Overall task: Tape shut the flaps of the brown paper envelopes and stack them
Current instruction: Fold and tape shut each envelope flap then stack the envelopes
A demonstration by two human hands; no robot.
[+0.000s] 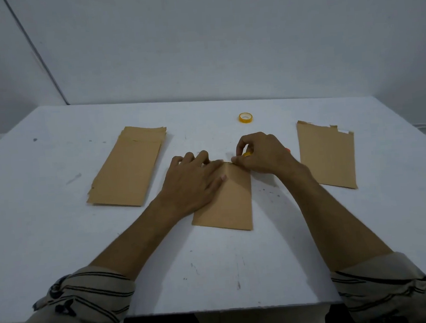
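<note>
A scuffed white counter (61, 249) stands against a bare grey wall. At mid-frame lies a brown envelope (225, 206), its upper end hidden under both hands. The left hand (193, 180) lies flat on it, fingers straight and pressing. The right hand (262, 155) is curled, pinching a mostly hidden yellow roll (247, 154) at the envelope's top edge. A stack of envelopes (128, 168) lies middle left. A single envelope (327, 157) with ragged tape at its top lies middle right, and a tape roll (245, 118) lies above centre. A red speck (288, 150) behind the right hand is too small to make out.
</note>
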